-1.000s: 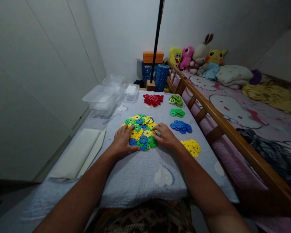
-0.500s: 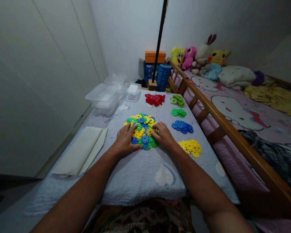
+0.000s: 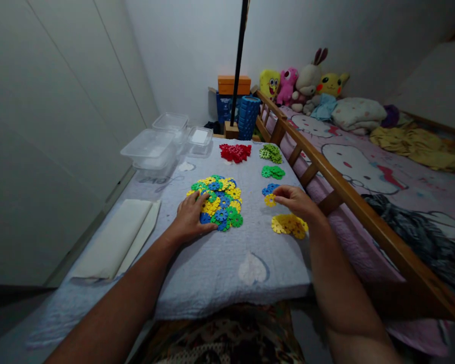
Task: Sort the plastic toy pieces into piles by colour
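Note:
A mixed pile of yellow, blue and green notched plastic discs (image 3: pixel 223 202) lies in the middle of the table. My left hand (image 3: pixel 191 215) rests with fingers spread on the left side of that pile. Out to the right, my right hand (image 3: pixel 298 202) pinches a yellow notched disc (image 3: pixel 270 200) between thumb and fingertips, over the cloth. Just nearer to me is a heap of yellow discs (image 3: pixel 288 224). Blue discs (image 3: pixel 269 189) lie behind the right hand, which partly hides them. Farther back sit green discs (image 3: pixel 273 172), light green discs (image 3: pixel 271 153) and red pieces (image 3: pixel 235 152).
Clear plastic containers (image 3: pixel 149 146) stand at the back left, with a smaller one (image 3: pixel 199 136) beside them. A folded pale sheet (image 3: pixel 114 240) lies at the left. A wooden bed rail (image 3: pixel 326 169) runs along the table's right side. A black pole (image 3: pixel 238 65) rises behind the table.
My right hand has left the mixed pile and moved right, now holding a yellow notched disc. My left hand stays at the pile. The view has shifted slightly.

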Demonstrator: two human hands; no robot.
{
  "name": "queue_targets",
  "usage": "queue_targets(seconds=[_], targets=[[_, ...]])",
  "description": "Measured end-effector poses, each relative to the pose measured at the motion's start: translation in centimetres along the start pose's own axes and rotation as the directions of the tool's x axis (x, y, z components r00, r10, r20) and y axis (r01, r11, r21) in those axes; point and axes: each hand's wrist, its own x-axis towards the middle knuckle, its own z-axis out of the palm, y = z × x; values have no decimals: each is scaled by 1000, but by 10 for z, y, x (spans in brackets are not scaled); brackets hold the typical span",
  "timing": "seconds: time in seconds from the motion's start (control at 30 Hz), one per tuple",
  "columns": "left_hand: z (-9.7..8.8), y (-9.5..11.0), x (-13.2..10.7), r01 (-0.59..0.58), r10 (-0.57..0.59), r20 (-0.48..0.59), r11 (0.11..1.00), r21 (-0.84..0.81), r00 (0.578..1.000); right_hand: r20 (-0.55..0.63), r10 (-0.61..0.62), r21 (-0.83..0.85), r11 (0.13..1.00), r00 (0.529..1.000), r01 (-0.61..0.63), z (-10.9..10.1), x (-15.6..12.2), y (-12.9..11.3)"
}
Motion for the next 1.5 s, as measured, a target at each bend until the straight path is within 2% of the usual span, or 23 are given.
queue_targets(seconds=[0.13,0.3,0.4,0.47,0.63,0.77,0.87,0.93,1.07,1.2,1.33,1.5], targets=[[-1,1,1,2,-2,13,1000,1,1000,31,90,-90,992,995,-87,-31,-27,8],[0,-1,2,-2,2,3,1000,5,1000,140,201,-187,967,970,-173,-50,-52,21],[2,-3,2,-17,17,-13,1000,1,1000,205,231,-230,956,951,-183,-52,-62,27],[3,-4,2,-15,15,-19,1000,4,1000,208,258,-257,945,944,-202,-51,-65,29],[2,-3,2,-10,10,-10,1000,15,1000,110,286,-389,894,952,-224,-44,-66,31],[0,-2,2,-11,11,-12,1000,14,1000,41,264,-488,847,964,-211,-38,-62,22],[-2,-3,1,-6,7,-18,1000,9,1000,21,184,-501,853,983,-148,-26,-53,8],[-3,-3,0,2,-2,-24,1000,5,1000,61,110,-477,876,992,-68,-11,-45,-3],[-8,-5,-1,11,-12,-73,1000,-9,997,206,-39,-388,914,978,118,34,-25,-21],[-13,-8,-1,10,-12,-114,1000,-18,993,241,-170,-358,900,956,250,77,-13,-30],[-20,-8,-3,26,-33,-123,998,-53,992,235,-179,-374,890,955,259,100,-11,-33],[-28,-2,-8,110,-113,-68,993,-40,991,239,-109,-347,919,965,189,105,-13,-30]])
